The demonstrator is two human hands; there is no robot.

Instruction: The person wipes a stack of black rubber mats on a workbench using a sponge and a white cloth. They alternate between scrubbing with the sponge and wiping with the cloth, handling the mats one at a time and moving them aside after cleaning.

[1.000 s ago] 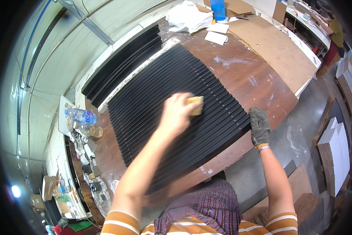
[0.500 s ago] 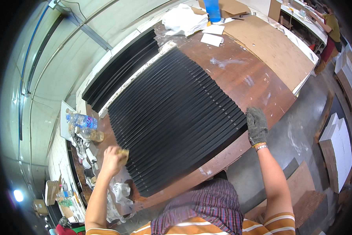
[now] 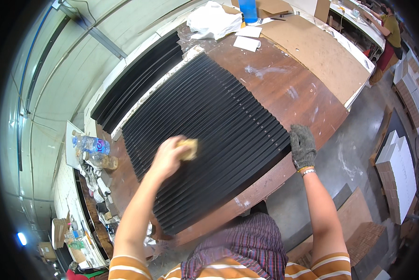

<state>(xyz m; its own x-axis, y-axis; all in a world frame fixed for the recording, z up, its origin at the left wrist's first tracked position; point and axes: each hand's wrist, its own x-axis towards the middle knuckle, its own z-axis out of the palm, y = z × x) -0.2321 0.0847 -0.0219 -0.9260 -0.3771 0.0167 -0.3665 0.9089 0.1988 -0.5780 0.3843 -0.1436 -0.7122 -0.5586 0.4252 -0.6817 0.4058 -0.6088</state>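
Note:
Long black strips (image 3: 218, 135) lie side by side on the brown table, forming a ribbed panel with small pale dots along its right part. My bare left hand (image 3: 169, 155) is closed on a yellowish sponge-like pad (image 3: 188, 149), over the left-middle of the strips; both are slightly blurred. Whether the pad touches the strips I cannot tell. My right hand (image 3: 303, 145), in a grey knit glove, rests at the strips' right end near the table edge. Its fingers look stretched out along the ends, with the palm side hidden.
More black strips (image 3: 139, 84) are stacked beyond a pale bar. Plastic bottles (image 3: 95, 145) and crumpled rags stand at the left. A white bag (image 3: 214, 21), a blue container (image 3: 248, 11) and a brown board (image 3: 312, 51) occupy the far side. Another person (image 3: 390, 35) is at the far right.
My left hand has carried the pad rightward and away from me, from the strips' left ends onto their middle. My right hand has stayed at the right end. The view has shifted slightly.

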